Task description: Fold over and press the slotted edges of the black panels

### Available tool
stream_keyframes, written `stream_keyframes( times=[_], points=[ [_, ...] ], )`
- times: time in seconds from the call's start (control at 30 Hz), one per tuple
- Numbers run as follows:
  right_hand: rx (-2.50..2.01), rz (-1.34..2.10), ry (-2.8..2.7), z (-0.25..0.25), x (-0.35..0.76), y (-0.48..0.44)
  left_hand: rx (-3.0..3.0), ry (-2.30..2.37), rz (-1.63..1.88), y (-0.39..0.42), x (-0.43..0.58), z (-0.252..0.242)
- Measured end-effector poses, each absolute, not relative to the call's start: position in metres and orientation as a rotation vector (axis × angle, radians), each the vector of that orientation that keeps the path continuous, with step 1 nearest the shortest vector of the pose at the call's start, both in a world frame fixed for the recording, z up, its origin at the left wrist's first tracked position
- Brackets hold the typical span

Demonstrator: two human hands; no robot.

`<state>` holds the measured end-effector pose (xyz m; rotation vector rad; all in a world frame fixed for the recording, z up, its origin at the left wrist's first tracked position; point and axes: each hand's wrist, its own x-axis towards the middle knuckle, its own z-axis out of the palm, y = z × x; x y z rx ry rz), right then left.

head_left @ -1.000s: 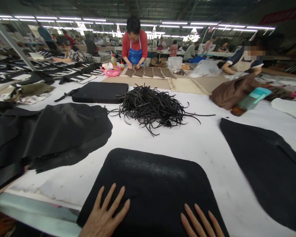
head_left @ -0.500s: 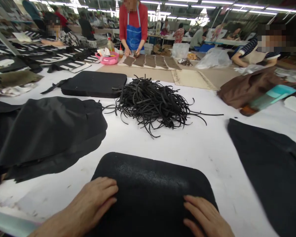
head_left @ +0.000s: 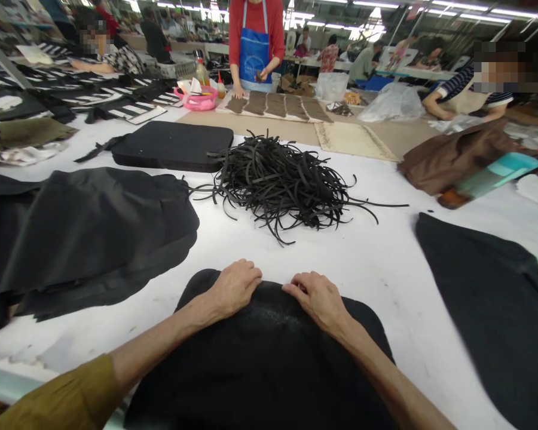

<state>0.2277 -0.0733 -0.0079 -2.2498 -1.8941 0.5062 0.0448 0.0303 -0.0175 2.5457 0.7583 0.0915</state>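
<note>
The left hand's fingers lie together, bent over the far edge of a black panel (head_left: 273, 376), while the right hand's fingers are curled, with the thumb near the forefinger, at the same edge. I cannot tell whether either set of fingertips is clamped on that edge or merely resting there. The left hand (head_left: 237, 289) and the right hand (head_left: 319, 298) sit a small gap apart (a pale, dusty patch shows on the panel between them), and the panel lies at the near middle of the white table (head_left: 358, 263), its rounded far corners showing beyond both hands. An olive sleeve (head_left: 67, 394) covers part of the left forearm.

Left of the panel, layers of black fabric (head_left: 103, 233) spread over the table; to the right, well apart from the panel, lies another black piece (head_left: 488, 298). Farther off, a tangled pile of black strips (head_left: 287, 182) stands in the middle, with a thick black slab (head_left: 173, 143) to its left. Far right, a teal-capped bottle (head_left: 488, 179) slants in front of brown cloth (head_left: 457, 155). At the far side, a person in a blue apron (head_left: 254, 57) stands over a row of brown pieces (head_left: 278, 106), right of a pink basket (head_left: 199, 100).
</note>
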Motion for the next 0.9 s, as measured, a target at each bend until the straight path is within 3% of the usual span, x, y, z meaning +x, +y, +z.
stream_keyframes(
  times=[0.23, 0.63, 0.9],
  points=[
    [-2.045, 0.727, -1.853, -0.006, 0.236, -0.077, 2.452, 0.602, 0.090, 0.041, 0.039, -0.011],
    [-2.156, 0.204, -1.823, -0.021, 0.232, -0.066, 2.358, 0.698, 0.311, 0.053, 0.047, -0.029],
    [-2.172, -0.049, -2.216, -0.017, 0.244, -0.066, 2.468, 0.700, 0.293, 0.056, 0.047, -0.031]
  ],
)
